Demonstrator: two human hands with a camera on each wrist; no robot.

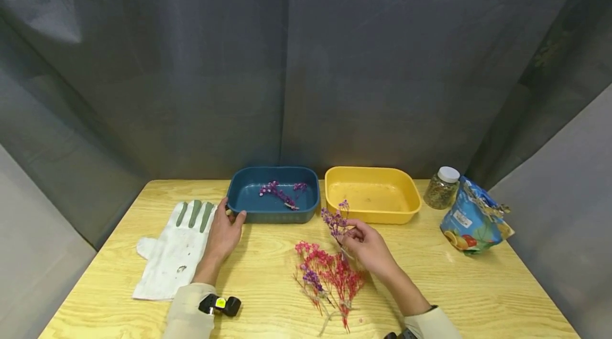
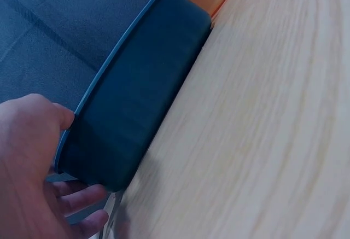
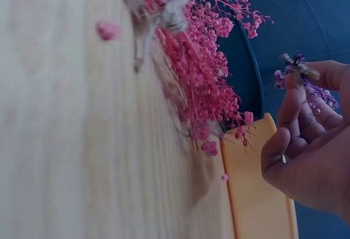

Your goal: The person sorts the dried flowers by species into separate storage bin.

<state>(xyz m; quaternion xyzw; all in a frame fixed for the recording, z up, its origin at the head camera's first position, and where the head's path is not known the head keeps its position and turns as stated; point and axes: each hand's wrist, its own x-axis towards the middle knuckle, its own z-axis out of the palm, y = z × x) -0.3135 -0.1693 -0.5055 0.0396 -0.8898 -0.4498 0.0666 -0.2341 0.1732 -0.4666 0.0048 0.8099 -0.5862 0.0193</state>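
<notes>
My left hand (image 1: 224,235) grips the near left corner of a dark blue tray (image 1: 272,217), thumb at the rim and fingers around the outer side in the left wrist view. Inside that tray lie purple dried flowers (image 1: 277,193). A sprig of purple dried flowers (image 1: 334,220) is pinched between the thumb and fingers of my right hand (image 1: 370,248), raised over the table; twine shows on its stem (image 3: 299,70) in the right wrist view. Below it lies a pile of pink dried flowers (image 1: 334,272) with a purple sprig (image 1: 313,280) among them.
A yellow tray (image 1: 373,216) stands right of the blue one. Farther right are a jar with a white lid (image 1: 442,188) and a blue printed bag (image 1: 473,219). At the left lies a white and green glove (image 1: 172,256). A dark curtain (image 1: 287,62) hangs behind the table.
</notes>
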